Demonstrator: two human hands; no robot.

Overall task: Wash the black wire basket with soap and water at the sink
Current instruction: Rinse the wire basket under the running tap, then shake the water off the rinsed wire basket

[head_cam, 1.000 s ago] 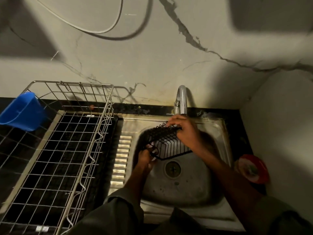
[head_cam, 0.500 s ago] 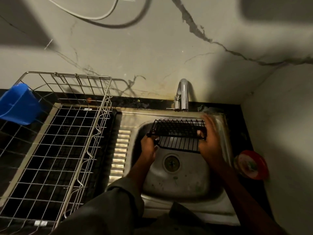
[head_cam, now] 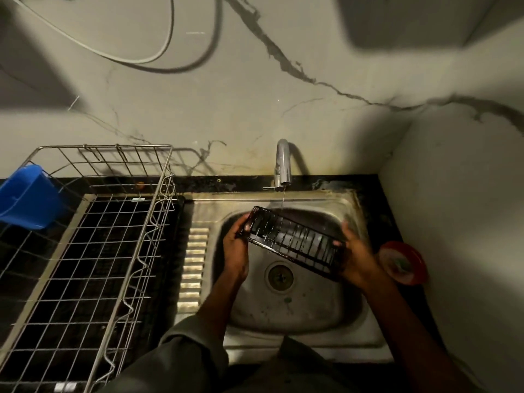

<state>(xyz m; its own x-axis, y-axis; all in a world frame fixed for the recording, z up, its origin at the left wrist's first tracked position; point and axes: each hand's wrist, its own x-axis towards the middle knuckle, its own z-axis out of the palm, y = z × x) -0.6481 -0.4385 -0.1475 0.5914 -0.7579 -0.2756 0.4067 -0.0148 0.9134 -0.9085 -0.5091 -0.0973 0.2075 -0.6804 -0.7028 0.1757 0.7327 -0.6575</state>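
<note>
I hold the black wire basket point(head_cam: 292, 241) over the steel sink point(head_cam: 317, 316), tilted with its right end lower. My left hand point(head_cam: 236, 245) grips its left end and my right hand point(head_cam: 354, 253) grips its right end. A thin stream of water falls from the tap point(head_cam: 283, 163) onto the basket's upper edge. The drain point(head_cam: 280, 277) shows just below the basket.
A large steel wire dish rack point(head_cam: 93, 251) fills the black counter on the left, with a blue plastic cup point(head_cam: 27, 197) hooked on its left side. A red round container point(head_cam: 404, 262) sits on the counter right of the sink, against the side wall.
The basket has turned from level to slanted, its right end dropping toward the drain. Both hands stayed on its ends. Water now runs from the tap.
</note>
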